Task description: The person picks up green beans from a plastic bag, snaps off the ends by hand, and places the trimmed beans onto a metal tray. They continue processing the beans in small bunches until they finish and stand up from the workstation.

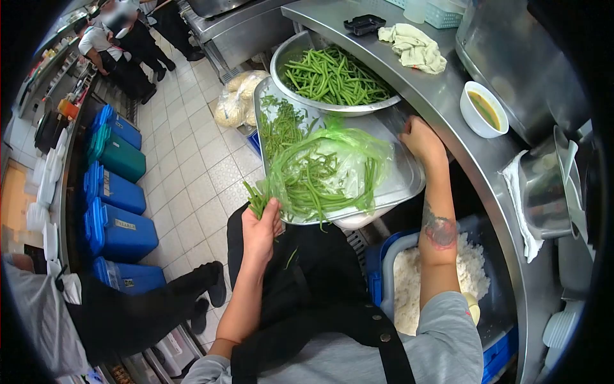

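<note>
My left hand [261, 229] is closed around a small bunch of green beans [257, 198] at the tray's near left corner. A thin green plastic bag [377, 150] lies open on the metal tray [400, 182], with loose green beans [307, 185] in it. Trimmed bean ends [281, 128] are heaped on the tray's left side. Behind the tray, a large steel bowl [279, 67] is full of green beans [336, 77]. My right hand [423, 142] is by the tray's far right edge, beside the counter. Its fingers are curled, and whatever they hold is hidden.
A steel counter [441, 89] curves along the right, bearing a cloth [412, 48], a white bowl of soup [484, 110] and a steel pot [547, 192]. Below right is a tub of rice [409, 281]. Blue bins [125, 230] line the left aisle. Several people stand nearby.
</note>
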The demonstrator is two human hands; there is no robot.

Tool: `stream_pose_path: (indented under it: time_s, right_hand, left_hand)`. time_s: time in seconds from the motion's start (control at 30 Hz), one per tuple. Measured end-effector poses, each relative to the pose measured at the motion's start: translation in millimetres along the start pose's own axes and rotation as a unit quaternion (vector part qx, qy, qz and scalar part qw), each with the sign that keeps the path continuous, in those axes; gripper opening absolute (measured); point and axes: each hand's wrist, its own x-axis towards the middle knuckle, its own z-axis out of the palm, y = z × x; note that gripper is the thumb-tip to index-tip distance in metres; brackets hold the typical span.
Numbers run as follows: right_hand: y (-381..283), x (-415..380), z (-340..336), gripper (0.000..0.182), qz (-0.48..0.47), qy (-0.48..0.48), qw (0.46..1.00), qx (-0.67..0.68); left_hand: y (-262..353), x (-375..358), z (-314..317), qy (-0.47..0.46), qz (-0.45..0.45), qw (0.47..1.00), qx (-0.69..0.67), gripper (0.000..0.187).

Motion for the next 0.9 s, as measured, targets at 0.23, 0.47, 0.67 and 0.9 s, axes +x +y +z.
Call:
stream_pose_path:
  time_s: [0.23,0.47,0.67,0.9]
  right_hand:
    - [-53,-21,-8,0.020,-0.266,-0.305,0.904,0.141]
    - [-58,-35,8,0.029,-0.240,-0.260,0.935,0.000]
    - [-39,-31,17,0.031,-0.242,-0.174,0.953,-0.042]
    - [-53,-29,19,0.020,-0.211,-0.258,0.938,-0.095]
  left_hand:
    - [-5,3,6,-0.007,-0.002,1.000,0.004,0.017]
    - [-5,3,6,-0.016,-0.011,0.999,0.034,0.020]
    - [-5,2,6,-0.021,-0.010,0.999,0.032,0.020]
    - [-4,1,7,-0.030,-0.012,0.999,0.035,0.019]
